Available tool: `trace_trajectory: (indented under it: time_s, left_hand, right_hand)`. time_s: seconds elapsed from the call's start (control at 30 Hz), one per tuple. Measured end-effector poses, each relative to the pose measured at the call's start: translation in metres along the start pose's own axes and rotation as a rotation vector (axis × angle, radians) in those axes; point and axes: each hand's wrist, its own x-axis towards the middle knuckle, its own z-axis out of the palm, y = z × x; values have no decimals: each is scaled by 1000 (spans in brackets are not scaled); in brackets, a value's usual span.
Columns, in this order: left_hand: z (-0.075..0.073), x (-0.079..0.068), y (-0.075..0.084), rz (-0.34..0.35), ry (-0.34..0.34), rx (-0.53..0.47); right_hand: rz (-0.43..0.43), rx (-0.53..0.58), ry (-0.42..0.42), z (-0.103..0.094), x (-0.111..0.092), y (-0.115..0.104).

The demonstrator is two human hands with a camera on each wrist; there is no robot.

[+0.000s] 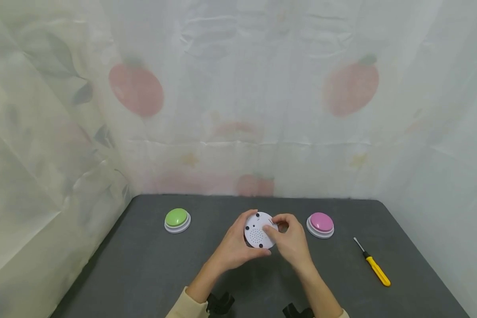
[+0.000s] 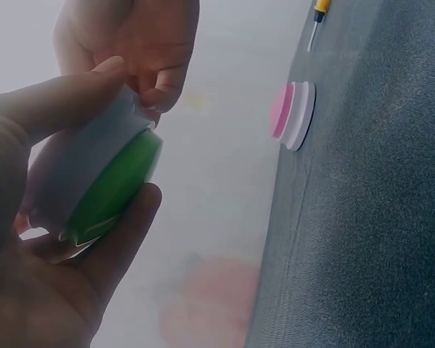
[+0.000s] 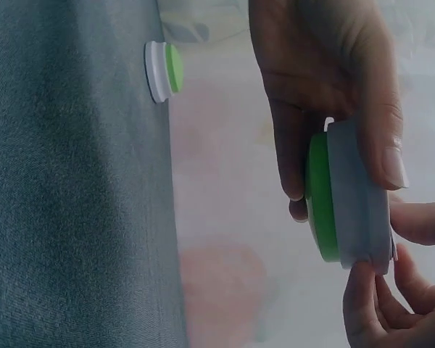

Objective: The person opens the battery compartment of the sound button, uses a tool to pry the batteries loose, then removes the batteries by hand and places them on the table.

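In the head view, we find the round button [image 1: 258, 234] raised over the table [image 1: 143, 265] between the two hands, its white underside turned toward us: the left hand [image 1: 236, 249] curls round its left edge, thumb on the near side, and the right hand [image 1: 293, 242] pinches its right edge, thumb against the underside. In the left wrist view, we see the green dome [image 2: 116, 187] with left fingers under it; we judge the shell light, stiff and fairly slippery, and the dome may give under pressure, so we would hold by the white base. In the right wrist view, the right fingertips touch the lower end of that white base [image 3: 359, 196], while the left hand spans the upper end.
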Motion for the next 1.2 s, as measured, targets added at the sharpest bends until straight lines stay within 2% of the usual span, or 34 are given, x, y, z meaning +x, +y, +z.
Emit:
trace_trajectory:
  time_s: [0.2, 0.33, 0.57, 0.73, 0.87, 1.07, 1.2]
  left_hand:
    - [-3, 1, -2, -7, -1, -1]
    - [-5, 2, -2, -15, -15, -31]
    - [-13, 4, -3, -27, -61, -130]
    - [-17, 4, -5, -36, -107, -189]
    - [-19, 4, -8, -41, -143, -237]
    - [-22, 5, -12, -37, -189, -281]
    - [-24, 5, -15, -69, -203, -321]
  right_hand:
    - [-133, -72, 56, 5, -3, -1]
    - [-187, -106, 89, 8, -6, -2]
    - [-238, -32, 88, 11, -7, 0]
    - [-231, 61, 47, 10, -4, 2]
    - [-247, 94, -2, 7, 1, 2]
    - [-244, 85, -84, -2, 9, 2]
    - [-226, 40, -147, -9, 15, 1]
